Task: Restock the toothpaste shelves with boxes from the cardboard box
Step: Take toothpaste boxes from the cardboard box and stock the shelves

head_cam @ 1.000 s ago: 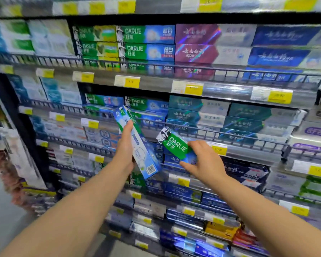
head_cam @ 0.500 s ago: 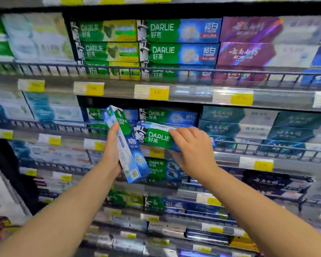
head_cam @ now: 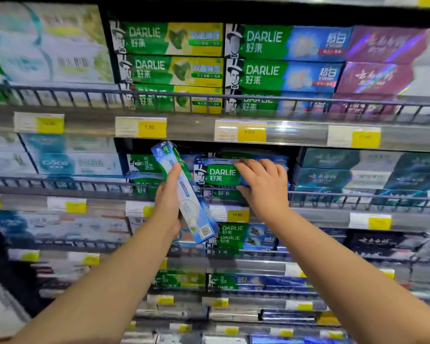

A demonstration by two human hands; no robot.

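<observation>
Left hand (head_cam: 168, 204): near the middle of the picture, at about 8 o'clock. The fingers are wrapped round the back of a toothpaste box. The thumb lies flat on the front of it.
Tilted box (head_cam: 194, 209): blue, white and green. It is held up in front of the shelves and stands almost upright. Its top end leans to 11 o'clock and its bottom end points to 5 o'clock.
Right hand (head_cam: 263, 187): at 3 o'clock from the middle. The fingers are curled over the top of a second box and the thumb is tucked under it, so it pinches that box.
Flat box (head_cam: 219, 175): green and blue, with DARLIE on the front. It lies on its long side, on top of more boxes of the same kind. Its left end is just beside the tilted box (I cannot tell if they touch).
Middle shelf (head_cam: 320, 217): the flat box sits here, behind the wire rail (head_cam: 333, 194).
Dark green boxes (head_cam: 358, 170): stacked on the same shelf, at 3 o'clock from the right hand.
Top shelf boxes: at 12 o'clock there are green and yellow boxes (head_cam: 174, 40), then green and blue boxes (head_cam: 283, 43). Purple boxes (head_cam: 382, 45) are at 2 o'clock.
Price tags (head_cam: 152, 127): yellow and white, all along the shelf edges. Most are too blurry to read.
</observation>
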